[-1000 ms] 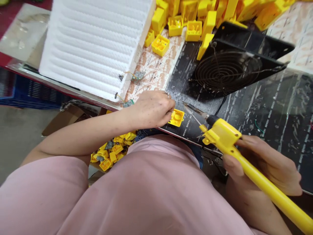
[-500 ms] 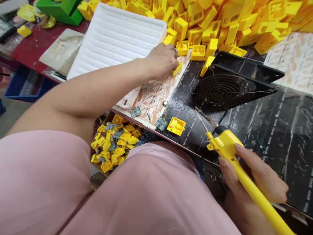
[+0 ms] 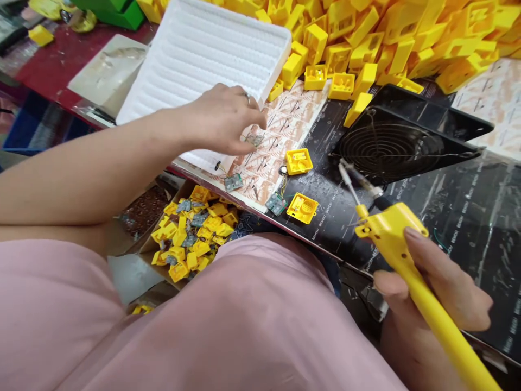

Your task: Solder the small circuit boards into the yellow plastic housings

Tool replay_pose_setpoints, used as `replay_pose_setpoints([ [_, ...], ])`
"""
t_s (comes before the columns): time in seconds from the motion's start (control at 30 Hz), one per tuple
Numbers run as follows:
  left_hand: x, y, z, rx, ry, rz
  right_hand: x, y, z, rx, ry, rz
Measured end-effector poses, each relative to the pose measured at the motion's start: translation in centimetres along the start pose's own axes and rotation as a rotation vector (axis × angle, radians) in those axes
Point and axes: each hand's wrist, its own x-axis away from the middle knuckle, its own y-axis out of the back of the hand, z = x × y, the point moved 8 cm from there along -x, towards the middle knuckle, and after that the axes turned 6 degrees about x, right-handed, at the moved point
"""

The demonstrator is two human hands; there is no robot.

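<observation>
The left hand (image 3: 223, 117) is released, palm down, its fingers loosely bent and parted, with a ring on one. It is over the near part of the white tray (image 3: 203, 54); whether it touches the tray, I cannot tell. Just below its fingertips lies a small board (image 3: 255, 140), partly hidden, on the patterned paper (image 3: 299, 111). Nearer the body from that hand, a second board (image 3: 233, 182) lies near the table edge.

The right hand (image 3: 439, 288) is closed around the yellow iron (image 3: 396, 239), thumb and fingers on opposite sides of its body. The iron slants away from the palm, its metal end and a thin pale nozzle (image 3: 345, 175) pointing toward the black fan (image 3: 378, 144), which stands beyond that hand on the black mat (image 3: 334, 203).

Between the hands are two open yellow cases: the far case (image 3: 299, 161), with a round disc (image 3: 283, 170) just beside it, and the near case (image 3: 302, 208), with a wired board (image 3: 276, 203) to its left. Both cases lie with their hollow sides up.

Beyond both hands, yellow cases form a heap (image 3: 350, 32) that runs behind the fan. Below the left forearm, toward the body, an open carton (image 3: 150, 244) holds more yellow cases mixed with grey-green boards
</observation>
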Motion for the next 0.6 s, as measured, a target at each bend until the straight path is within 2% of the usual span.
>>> replay_pose_setpoints([
  [0.07,0.8,-1.5,0.5,-0.122,0.043,-0.014,-1.9,-0.6,1.2,0.074,0.080,0.016],
  [0.13,1.3,-2.4,0.8,-0.105,0.082,-0.066,-3.6,-1.7,2.3,0.170,0.147,0.093],
  [0.23,2.0,-2.7,2.5,0.233,0.161,-0.186,-5.9,-3.3,2.9,0.264,0.150,0.193],
  [0.3,2.6,-2.5,4.3,0.539,0.234,-0.271,-7.4,-4.7,2.9,0.266,0.137,0.256],
  [0.37,3.1,-2.0,5.6,0.740,0.259,-0.343,-9.0,-6.5,3.0,0.293,0.169,0.289],
  [0.43,3.3,-1.2,5.7,0.805,0.201,-0.378,-10.7,-8.9,2.4,0.392,0.157,0.346],
  [0.5,3.3,-0.8,5.3,0.860,0.131,-0.360,-12.1,-11.3,1.2,0.489,0.084,0.419],
  [0.6,3.4,-1.3,5.8,1.095,0.206,-0.372,-13.1,-13.3,-0.1,0.508,0.007,0.519],
])
